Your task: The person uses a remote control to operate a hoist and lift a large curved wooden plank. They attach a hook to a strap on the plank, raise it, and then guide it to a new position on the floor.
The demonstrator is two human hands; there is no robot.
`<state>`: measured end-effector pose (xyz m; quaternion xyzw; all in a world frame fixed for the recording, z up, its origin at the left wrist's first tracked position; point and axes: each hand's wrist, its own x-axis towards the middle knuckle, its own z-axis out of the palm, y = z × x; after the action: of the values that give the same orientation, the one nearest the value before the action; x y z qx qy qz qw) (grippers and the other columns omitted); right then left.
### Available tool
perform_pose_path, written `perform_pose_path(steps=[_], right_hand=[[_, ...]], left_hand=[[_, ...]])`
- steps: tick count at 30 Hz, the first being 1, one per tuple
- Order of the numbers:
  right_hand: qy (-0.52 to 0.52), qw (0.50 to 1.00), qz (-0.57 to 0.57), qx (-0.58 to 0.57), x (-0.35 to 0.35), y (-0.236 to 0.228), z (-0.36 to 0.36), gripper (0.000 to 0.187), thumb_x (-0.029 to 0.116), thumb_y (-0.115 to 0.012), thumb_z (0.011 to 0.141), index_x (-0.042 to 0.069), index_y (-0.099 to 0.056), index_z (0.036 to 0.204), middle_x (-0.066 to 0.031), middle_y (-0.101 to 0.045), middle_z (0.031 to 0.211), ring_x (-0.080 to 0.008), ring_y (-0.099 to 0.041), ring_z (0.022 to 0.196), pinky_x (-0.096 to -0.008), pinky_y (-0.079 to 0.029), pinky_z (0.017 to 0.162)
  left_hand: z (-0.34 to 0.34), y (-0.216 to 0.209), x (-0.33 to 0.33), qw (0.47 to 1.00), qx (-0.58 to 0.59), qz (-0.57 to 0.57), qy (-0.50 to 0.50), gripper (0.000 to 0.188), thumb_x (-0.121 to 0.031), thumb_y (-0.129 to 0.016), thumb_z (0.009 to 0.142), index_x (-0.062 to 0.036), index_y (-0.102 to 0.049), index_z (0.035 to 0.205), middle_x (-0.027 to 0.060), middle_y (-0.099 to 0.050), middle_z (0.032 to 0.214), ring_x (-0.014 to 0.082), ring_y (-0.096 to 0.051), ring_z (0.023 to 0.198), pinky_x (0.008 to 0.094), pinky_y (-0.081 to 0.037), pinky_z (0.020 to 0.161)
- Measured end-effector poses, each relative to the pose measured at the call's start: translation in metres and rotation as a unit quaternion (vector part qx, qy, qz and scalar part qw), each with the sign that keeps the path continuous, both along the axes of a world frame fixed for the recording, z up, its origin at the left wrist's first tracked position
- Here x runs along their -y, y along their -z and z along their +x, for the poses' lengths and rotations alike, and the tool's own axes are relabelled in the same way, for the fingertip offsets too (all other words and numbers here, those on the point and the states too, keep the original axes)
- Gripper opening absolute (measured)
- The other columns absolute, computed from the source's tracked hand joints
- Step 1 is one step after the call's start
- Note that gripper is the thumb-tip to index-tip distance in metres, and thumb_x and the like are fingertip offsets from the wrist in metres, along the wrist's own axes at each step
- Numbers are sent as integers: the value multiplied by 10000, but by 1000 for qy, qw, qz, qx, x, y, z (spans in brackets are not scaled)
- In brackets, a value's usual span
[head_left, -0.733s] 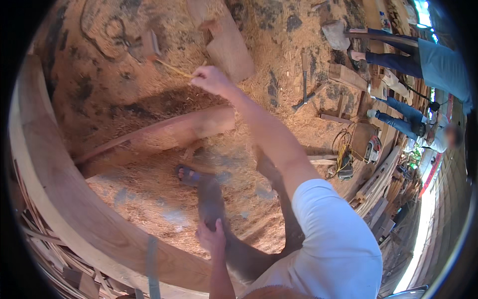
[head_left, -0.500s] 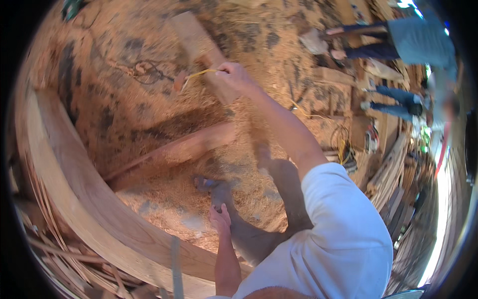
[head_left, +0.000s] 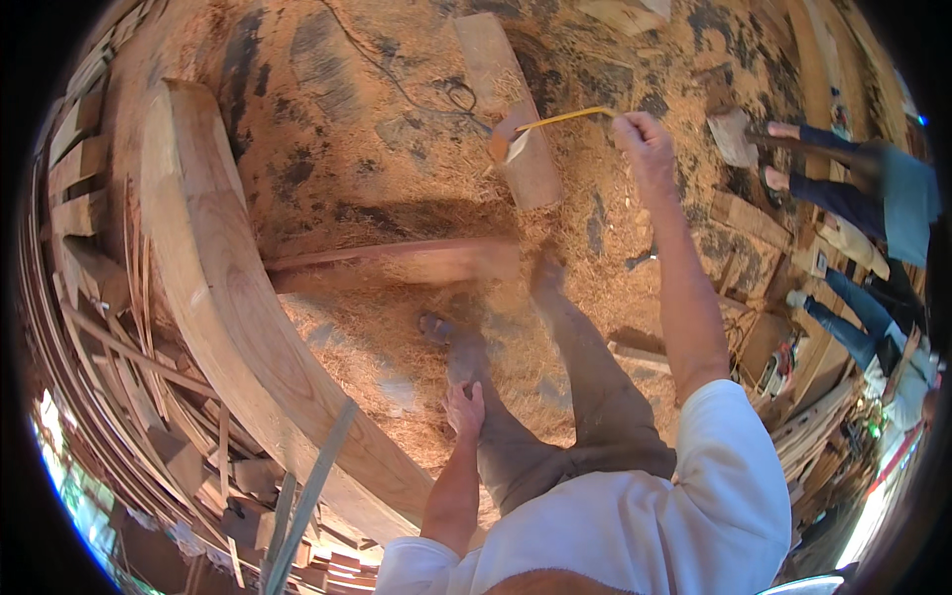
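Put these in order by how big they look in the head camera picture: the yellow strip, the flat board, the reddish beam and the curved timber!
1. Curved timber
2. Reddish beam and flat board: too alike to rank
3. Yellow strip, at the right hand

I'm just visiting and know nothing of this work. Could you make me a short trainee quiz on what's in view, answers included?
1. Multiple choice: what does the person's right hand hold?
(A) a red metal bucket
(B) a thin yellow strip
(C) a green glass bottle

2. True or false: the person's left hand is holding a blue plastic bottle.

3. Open question: on which side of the person does the long, curved, pale wooden beam lie?

Key:
1. B.
2. False; it is at the brownish-grey cloth trouser leg, with no bottle.
3. The person's left.
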<state>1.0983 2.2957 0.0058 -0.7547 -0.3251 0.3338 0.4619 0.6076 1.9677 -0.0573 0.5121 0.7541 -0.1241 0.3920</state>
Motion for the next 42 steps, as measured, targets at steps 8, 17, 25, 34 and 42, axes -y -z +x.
perform_pose_path(steps=[8, 17, 25, 34, 42], right_hand=[[75, 961, 33, 262, -89, 20, 115, 258, 264, -701, 979, 17, -738, 1042, 4, -669, 845, -111, -561, 759, -304, -469, 701], [-157, 957, -127, 208, -103, 148, 102, 299, 209, -664, 983, -5, -685, 1191, -68, -708, 964, -181, -634, 856, -354, -497, 774], [-354, 885, -129, 274, 87, 160, -29, 354, 217, -643, 983, 9, -605, 1267, -173, -657, 1116, -318, -629, 1080, -424, -500, 946], [-521, 761, -335, 193, 280, 3, -115, 434, 287, -681, 953, 40, -665, 1310, -201, -712, 1231, -327, -688, 1146, -422, -534, 969], [-236, 905, -348, -66, 308, -88, -160, 494, 308, -716, 965, -56, -646, 1292, -87, -699, 1196, -164, -685, 1025, -341, -568, 822]], left_hand=[[54, -2, 18, 997, -39, -54, -37, 424, -419, -705, 916, -119, -702, 1217, 138, -653, 1304, 397, -531, 1255, 530, -476, 1040], [40, -5, 12, 993, -60, -34, -98, 379, -421, -731, 906, -132, -717, 1152, 104, -665, 1228, 364, -542, 1250, 512, -493, 1024], [-6, -28, 13, 980, 51, 24, -193, 464, -420, -729, 899, -92, -694, 1226, 161, -654, 1294, 387, -530, 1299, 487, -459, 1076], [-124, -101, 54, 933, 190, -9, -306, 516, -470, -688, 942, -68, -680, 1265, 217, -717, 1210, 361, -685, 1157, 451, -531, 992], [-230, -101, 64, 960, 174, -69, -209, 497, -465, -640, 947, -46, -706, 1206, 215, -731, 1127, 373, -701, 1074, 500, -529, 956]])
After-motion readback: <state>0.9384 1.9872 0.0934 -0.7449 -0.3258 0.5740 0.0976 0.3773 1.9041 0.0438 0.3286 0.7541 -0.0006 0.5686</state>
